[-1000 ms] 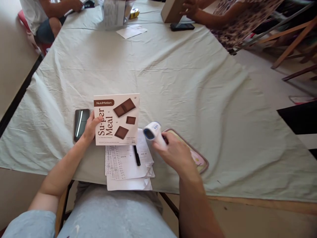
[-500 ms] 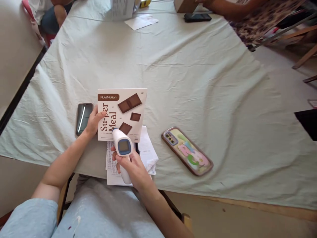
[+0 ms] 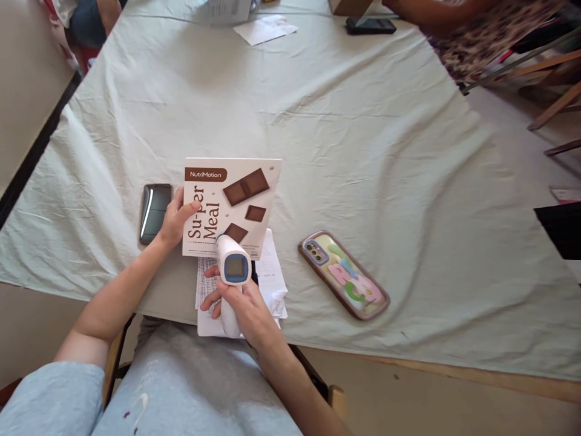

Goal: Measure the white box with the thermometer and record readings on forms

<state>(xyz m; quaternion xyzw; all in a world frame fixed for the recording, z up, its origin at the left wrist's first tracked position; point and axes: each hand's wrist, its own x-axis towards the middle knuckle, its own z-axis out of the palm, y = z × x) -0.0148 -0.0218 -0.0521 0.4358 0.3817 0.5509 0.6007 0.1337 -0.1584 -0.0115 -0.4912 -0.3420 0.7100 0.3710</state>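
My left hand point(image 3: 178, 219) grips the left edge of a white box point(image 3: 254, 236) marked "NutriMotion Su-per Meal", with brown chocolate pieces printed on its face. The thumb lies across the front; the other fingers are hidden behind. In my right hand point(image 3: 245, 306) is a white and blue infrared thermometer point(image 3: 232, 254), held by its handle. Its screen faces me, and its nose overlaps the lower part of the box; I cannot tell whether they touch. Some of the right fingers stick out left of the handle. Papers point(image 3: 270, 272) with writing lie beneath, partly covered.
A dark phone point(image 3: 155, 213) lies left of the box, a phone in a colourful case point(image 3: 345, 275) to the right. Across the cloth-covered table point(image 3: 363, 133) are a white paper point(image 3: 265, 29), a black phone point(image 3: 371, 26) and a brown box point(image 3: 350, 6). Another person's arm point(image 3: 438, 11) rests at the far right.
The box and the thermometer have shifted slightly right in the view, and the right fingers have spread a little from the handle. The view has tilted slightly downward.
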